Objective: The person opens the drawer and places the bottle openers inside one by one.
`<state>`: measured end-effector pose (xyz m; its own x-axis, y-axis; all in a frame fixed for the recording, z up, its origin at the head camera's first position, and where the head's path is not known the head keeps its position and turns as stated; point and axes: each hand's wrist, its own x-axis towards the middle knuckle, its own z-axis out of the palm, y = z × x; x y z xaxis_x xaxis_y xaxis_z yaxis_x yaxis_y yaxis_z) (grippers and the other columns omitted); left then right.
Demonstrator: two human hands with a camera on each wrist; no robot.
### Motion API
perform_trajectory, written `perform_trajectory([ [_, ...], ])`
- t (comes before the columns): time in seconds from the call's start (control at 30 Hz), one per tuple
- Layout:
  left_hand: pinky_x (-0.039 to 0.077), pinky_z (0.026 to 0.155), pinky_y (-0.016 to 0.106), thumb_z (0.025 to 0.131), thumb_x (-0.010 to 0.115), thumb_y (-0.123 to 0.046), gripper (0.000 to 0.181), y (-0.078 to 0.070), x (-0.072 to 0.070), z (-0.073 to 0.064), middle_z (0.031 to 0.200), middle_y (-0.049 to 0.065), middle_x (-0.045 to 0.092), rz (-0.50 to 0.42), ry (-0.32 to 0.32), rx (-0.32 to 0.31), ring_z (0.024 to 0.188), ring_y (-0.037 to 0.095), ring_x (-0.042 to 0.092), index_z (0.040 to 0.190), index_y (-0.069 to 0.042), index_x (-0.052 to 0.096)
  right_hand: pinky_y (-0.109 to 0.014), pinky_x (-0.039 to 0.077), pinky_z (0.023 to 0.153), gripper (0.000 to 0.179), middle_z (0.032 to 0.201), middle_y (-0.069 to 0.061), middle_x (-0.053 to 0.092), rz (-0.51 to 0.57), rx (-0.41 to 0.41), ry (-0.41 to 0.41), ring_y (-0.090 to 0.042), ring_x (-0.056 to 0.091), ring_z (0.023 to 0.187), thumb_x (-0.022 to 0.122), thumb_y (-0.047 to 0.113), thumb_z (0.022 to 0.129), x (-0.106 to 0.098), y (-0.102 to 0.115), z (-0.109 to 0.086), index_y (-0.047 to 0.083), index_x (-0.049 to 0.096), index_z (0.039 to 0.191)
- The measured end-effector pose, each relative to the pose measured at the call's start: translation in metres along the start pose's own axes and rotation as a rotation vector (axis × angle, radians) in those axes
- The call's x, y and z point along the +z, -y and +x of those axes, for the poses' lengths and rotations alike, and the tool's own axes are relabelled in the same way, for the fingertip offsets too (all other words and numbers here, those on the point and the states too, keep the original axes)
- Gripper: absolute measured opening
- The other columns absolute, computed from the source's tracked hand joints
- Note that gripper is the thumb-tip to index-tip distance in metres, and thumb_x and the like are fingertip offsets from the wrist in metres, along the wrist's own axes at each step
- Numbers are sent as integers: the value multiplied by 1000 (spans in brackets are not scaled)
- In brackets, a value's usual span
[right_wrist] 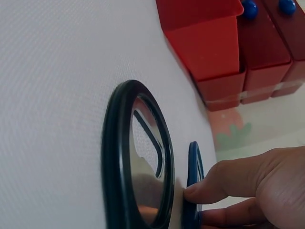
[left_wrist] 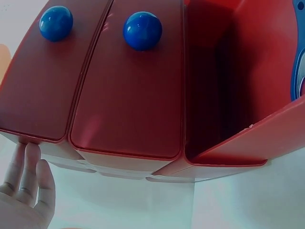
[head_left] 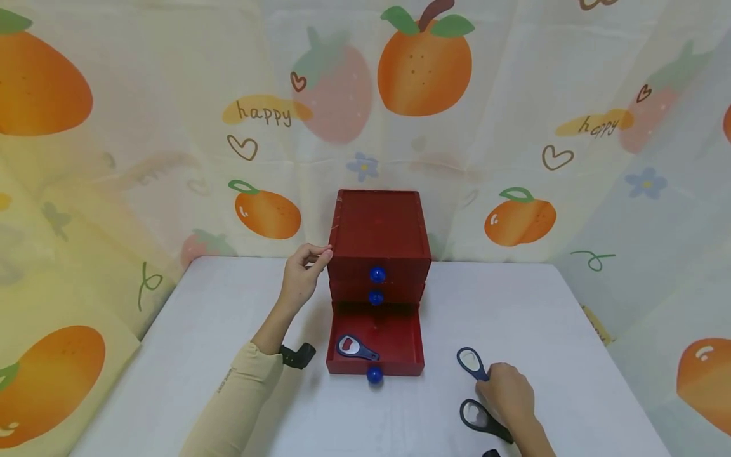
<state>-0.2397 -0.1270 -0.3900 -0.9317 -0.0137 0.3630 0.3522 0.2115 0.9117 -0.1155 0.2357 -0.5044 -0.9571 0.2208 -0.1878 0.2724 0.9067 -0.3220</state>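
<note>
A red three-drawer cabinet (head_left: 379, 225) with blue round knobs stands at the table's back, its bottom drawer (head_left: 400, 349) pulled out. In that drawer lies a blue magnifying glass (head_left: 365, 351). My left hand (head_left: 302, 273) touches the cabinet's left side near the top drawer, its fingers (left_wrist: 31, 164) fairly straight at the edge. With thumb and fingers, my right hand (head_left: 508, 393) pinches the handle of a second blue magnifying glass (head_left: 481, 370) at the right of the table. Nearer the front, beside that hand, lies a black magnifying glass (head_left: 485, 424).
A white table (head_left: 240, 298) carries everything. Behind and along both sides hangs a fruit-print cloth (head_left: 457, 146). The open drawer juts forward between my hands, with its knob (head_left: 374, 375) at the front. A black wrist camera (head_left: 298, 356) sits on my left wrist.
</note>
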Motion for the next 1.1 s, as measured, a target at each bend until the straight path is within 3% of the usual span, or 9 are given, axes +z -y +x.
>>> perform_trajectory([
  [0.37, 49, 72, 12, 94, 61, -6, 19, 0, 0, 0, 118, 27, 65, -2, -2, 9, 79, -3, 57, 104, 10, 64, -29, 41, 52, 19, 71, -7, 63, 38, -78, -55, -19, 54, 62, 70, 15, 76, -10, 0, 6, -3, 69, 82],
  [0.73, 50, 72, 13, 95, 61, -7, 19, 1, 0, 1, 118, 26, 66, 10, 1, 1, 80, -3, 57, 104, 10, 64, -27, 37, 54, 21, 71, -5, 60, 77, -185, -79, -17, 49, 63, 74, 14, 78, -27, 14, 7, -4, 70, 87],
  [1.1, 49, 73, 13, 95, 61, -8, 20, -2, 0, 0, 119, 25, 66, 22, 2, -13, 80, -3, 57, 104, 9, 65, -25, 39, 56, 16, 70, -1, 62, 265, -238, -8, -15, 51, 67, 74, 12, 78, -42, 35, 7, -1, 71, 88],
])
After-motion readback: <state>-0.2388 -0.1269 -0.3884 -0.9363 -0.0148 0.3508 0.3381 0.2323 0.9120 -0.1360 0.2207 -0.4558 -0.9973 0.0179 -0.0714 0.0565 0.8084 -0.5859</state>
